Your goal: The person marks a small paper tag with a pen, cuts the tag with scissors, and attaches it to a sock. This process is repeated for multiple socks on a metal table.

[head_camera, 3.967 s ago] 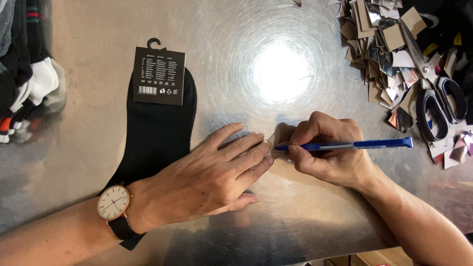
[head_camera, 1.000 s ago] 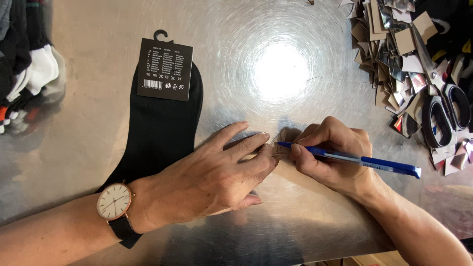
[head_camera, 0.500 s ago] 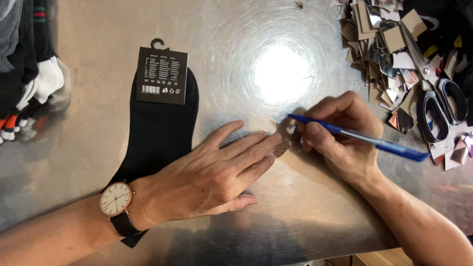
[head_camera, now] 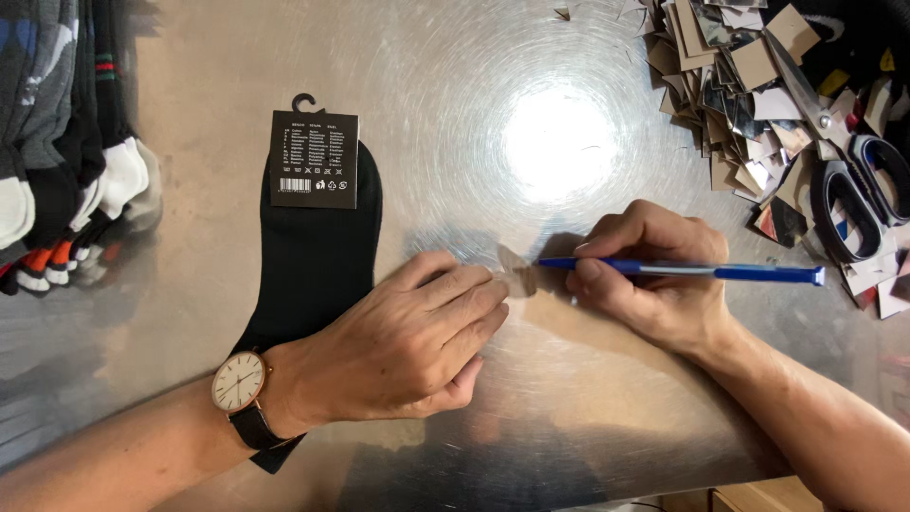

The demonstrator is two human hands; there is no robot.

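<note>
My left hand (head_camera: 403, 341) lies flat on the shiny metal table (head_camera: 531, 446), fingers spread, its fingertips pressing down a small pale tag (head_camera: 515, 275). A watch with a black strap sits on that wrist. My right hand (head_camera: 654, 284) grips a blue pen (head_camera: 692, 271) whose tip touches the tag. A pair of black socks (head_camera: 308, 256) with a black label card (head_camera: 315, 159) lies under my left wrist and runs up to the far left.
A heap of small cardboard tags (head_camera: 735, 71) fills the far right corner, with black-handled scissors (head_camera: 853, 180) lying on it. Several folded socks (head_camera: 57, 152) are stacked at the left edge. A bright lamp glare (head_camera: 559, 142) marks the table's middle.
My right hand has come back down and left after lifting toward the tag heap, the pen now lying level. My left hand stays on the tag.
</note>
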